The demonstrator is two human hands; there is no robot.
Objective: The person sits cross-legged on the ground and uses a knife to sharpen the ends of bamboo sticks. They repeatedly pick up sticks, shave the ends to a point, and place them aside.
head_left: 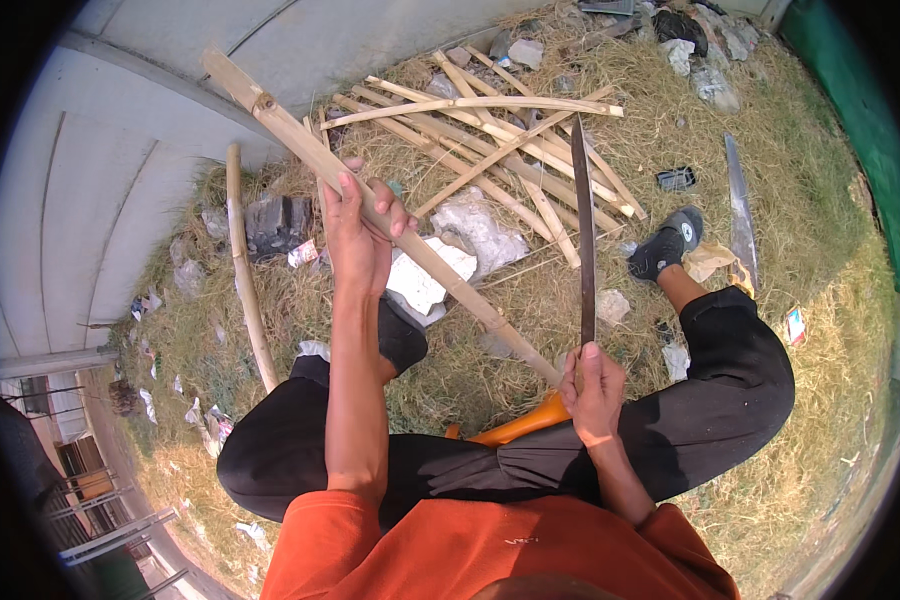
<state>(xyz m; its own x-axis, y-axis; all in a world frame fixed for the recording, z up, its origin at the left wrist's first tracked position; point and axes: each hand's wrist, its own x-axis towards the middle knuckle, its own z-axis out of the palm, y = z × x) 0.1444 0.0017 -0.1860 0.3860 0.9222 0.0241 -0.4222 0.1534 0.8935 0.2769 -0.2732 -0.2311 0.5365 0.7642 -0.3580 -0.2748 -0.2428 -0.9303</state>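
Observation:
My left hand (363, 225) is closed around a split bamboo pole (460, 287), which slants from the upper left down toward my right hand. My right hand (595, 388) grips a machete (584, 220) with a long, narrow, dark blade pointing away from me. The handle is hidden inside my fingers. The pole's lower end reaches close beside my right hand, and I cannot tell whether they touch. Beneath the pole, between my feet, lies a white stone block (432, 272). Farther off, several cut bamboo strips (510, 150) are heaped crosswise on the grass.
A round pole (242, 262) lies to the left near a dark block (276, 225). Right of my shoe (667, 243) rests a long grey metal blade (740, 210). Something orange (520, 422) shows under my legs. A pale wall (90, 180) stands left, green sheeting (850, 110) right.

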